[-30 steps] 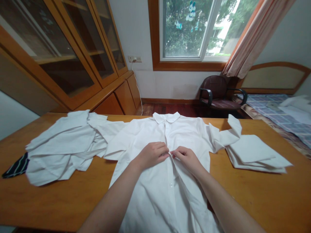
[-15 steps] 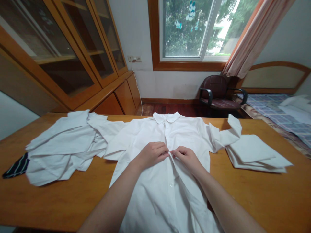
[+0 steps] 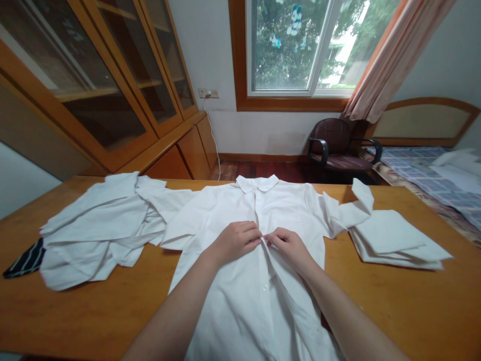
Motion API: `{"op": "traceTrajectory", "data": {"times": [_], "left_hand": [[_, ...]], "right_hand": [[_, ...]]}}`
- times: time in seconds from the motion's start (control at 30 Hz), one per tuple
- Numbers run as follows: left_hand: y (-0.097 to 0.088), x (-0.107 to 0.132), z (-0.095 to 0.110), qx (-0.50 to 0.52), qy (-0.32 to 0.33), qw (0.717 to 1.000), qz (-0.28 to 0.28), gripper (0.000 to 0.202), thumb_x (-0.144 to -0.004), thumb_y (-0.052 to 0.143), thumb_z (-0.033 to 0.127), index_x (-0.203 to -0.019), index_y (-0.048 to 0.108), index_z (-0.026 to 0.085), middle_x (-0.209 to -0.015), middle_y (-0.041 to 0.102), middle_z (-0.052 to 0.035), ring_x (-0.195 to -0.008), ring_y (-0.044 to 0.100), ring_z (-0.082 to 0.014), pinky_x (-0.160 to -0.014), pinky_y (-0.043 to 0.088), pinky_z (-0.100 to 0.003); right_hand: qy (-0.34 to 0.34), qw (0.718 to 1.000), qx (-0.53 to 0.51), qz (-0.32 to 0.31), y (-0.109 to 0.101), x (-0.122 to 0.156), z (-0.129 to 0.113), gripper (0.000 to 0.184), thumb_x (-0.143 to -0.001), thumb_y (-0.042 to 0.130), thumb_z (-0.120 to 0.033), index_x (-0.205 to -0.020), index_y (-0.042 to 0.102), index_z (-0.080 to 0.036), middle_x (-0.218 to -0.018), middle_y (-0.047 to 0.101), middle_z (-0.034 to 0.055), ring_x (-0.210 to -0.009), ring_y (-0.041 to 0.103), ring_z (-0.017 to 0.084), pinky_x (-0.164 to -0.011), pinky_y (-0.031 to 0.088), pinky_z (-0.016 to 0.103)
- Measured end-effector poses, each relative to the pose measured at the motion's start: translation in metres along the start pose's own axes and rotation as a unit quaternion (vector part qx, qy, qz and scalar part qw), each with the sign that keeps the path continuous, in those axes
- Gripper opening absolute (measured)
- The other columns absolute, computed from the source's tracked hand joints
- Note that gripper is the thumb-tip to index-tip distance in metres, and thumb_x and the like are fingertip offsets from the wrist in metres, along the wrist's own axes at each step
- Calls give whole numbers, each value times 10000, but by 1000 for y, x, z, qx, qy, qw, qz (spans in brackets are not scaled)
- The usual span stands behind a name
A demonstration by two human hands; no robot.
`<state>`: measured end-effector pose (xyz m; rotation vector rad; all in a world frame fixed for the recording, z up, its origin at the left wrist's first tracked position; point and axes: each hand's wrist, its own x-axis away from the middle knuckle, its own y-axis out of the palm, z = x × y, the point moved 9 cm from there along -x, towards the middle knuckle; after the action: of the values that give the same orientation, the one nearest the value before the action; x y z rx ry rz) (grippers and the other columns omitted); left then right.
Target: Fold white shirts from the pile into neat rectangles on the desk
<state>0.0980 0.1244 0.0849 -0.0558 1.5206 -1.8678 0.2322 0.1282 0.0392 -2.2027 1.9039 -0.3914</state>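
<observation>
A white shirt (image 3: 233, 301) lies front up across the counter (image 3: 398, 316), its lower part nearest, with a small button (image 3: 265, 288) showing on the placket. Beyond that button, the left hand (image 3: 237, 241) and right hand (image 3: 288, 244) almost meet at the front opening, each grip pinching the fabric there. To the left lies a loose white garment pile (image 3: 97, 220) beside dark striped cloth (image 3: 26, 260); to the right, folded white cloth (image 3: 391, 233). The collar (image 3: 257, 184) points toward a maroon chair (image 3: 332, 138) and window (image 3: 285, 55).

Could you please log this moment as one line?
left hand: holding white shirt mid-front | right hand: likewise | folded cloth: on table
</observation>
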Motion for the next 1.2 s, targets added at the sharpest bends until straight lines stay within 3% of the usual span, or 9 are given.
{"op": "traceTrajectory", "data": {"times": [1.2], "left_hand": [[3, 1, -1, -5, 1, 1000, 2, 257, -1033, 461, 314, -915, 651, 188, -848, 640, -36, -790, 620, -150, -737, 474, -280]], "right_hand": [[-6, 1000, 10, 5, -1, 0, 1, 299, -824, 597, -432, -673, 712, -202, -736, 693, 27, -771, 624, 200, -744, 455, 297]]}}
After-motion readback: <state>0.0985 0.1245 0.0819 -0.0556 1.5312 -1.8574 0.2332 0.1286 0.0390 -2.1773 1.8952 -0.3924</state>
